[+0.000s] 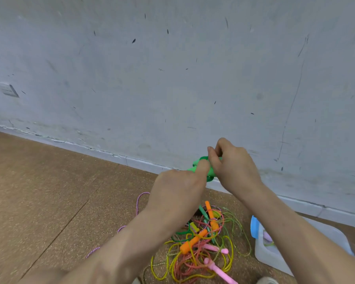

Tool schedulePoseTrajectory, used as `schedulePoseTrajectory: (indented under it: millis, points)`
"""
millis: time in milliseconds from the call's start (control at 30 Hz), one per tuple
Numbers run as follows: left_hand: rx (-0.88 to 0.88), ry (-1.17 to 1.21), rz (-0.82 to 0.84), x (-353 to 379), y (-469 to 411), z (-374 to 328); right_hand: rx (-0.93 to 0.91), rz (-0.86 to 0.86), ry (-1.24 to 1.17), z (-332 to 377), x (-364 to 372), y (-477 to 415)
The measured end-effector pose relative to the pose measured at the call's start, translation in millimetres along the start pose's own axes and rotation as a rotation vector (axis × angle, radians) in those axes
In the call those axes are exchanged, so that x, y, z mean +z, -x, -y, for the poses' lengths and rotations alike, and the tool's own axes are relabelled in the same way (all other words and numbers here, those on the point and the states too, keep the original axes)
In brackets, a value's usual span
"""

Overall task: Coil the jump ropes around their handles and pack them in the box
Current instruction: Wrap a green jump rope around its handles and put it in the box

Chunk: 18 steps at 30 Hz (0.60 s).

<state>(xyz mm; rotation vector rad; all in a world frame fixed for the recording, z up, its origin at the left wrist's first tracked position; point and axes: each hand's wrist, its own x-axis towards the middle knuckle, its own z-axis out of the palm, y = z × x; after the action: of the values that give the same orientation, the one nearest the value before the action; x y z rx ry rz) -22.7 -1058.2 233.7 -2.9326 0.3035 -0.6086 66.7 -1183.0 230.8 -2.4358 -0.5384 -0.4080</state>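
Both hands are raised in front of the wall around a green jump rope [199, 163]. My left hand [178, 189] grips its green handles from below. My right hand [232, 165] pinches the green cord on top of the handles, and most of the rope is hidden behind the fingers. On the floor below lies a tangled pile of jump ropes [201, 247] with orange, pink, green and yellow handles. A translucent white box [334, 236] with a blue latch stands at the right, partly hidden by my right forearm; something pink shows inside it.
A purple cord [138, 201] trails from the pile across the brown cork floor [49, 191] to the left. A scuffed grey wall [172, 78] with a white baseboard runs close behind the hands.
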Motion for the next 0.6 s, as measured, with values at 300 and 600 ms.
schedulePoseTrajectory:
  millis: [300, 600]
  points:
    - [0.188, 0.135, -0.188, -4, -4, 41, -0.091, 0.375, -0.12, 7, -21, 7]
    - [-0.03, 0.851, -0.051, -1, -5, 50, -0.021, 0.341, -0.475, 16, -32, 11]
